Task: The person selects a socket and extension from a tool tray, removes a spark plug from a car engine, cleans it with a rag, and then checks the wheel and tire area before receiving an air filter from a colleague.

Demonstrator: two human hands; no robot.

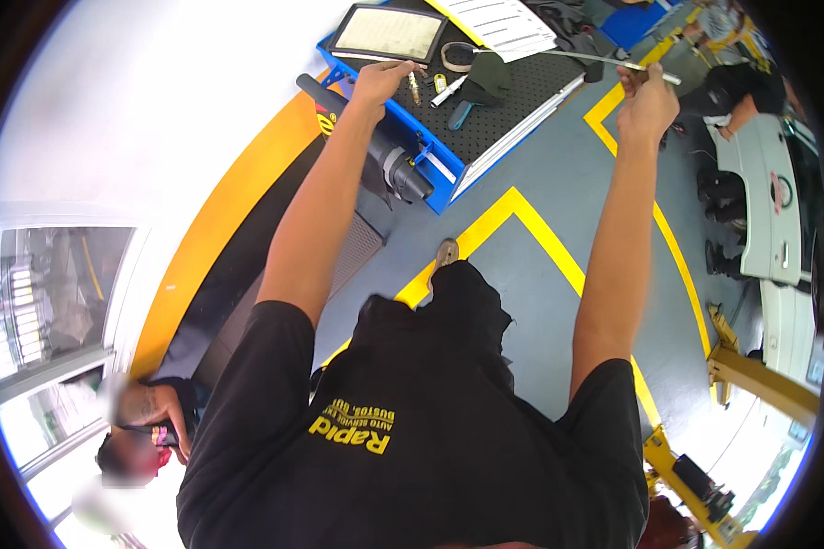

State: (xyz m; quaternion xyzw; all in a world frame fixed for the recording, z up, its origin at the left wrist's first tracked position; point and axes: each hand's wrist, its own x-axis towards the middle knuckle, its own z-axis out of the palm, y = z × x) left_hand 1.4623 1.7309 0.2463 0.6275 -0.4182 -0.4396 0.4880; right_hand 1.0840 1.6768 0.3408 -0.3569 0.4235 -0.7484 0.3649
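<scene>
Rod (569, 55) clamped in our right hand (648, 99) points toward our left hand (380, 84), well apart and beside a plug (415, 90); whether we grip that plug, we cannot tell.

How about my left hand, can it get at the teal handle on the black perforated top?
Probably yes: the left hand is at the edge of the black perforated top, and the teal handle lies uncovered, with only small items between.
</scene>
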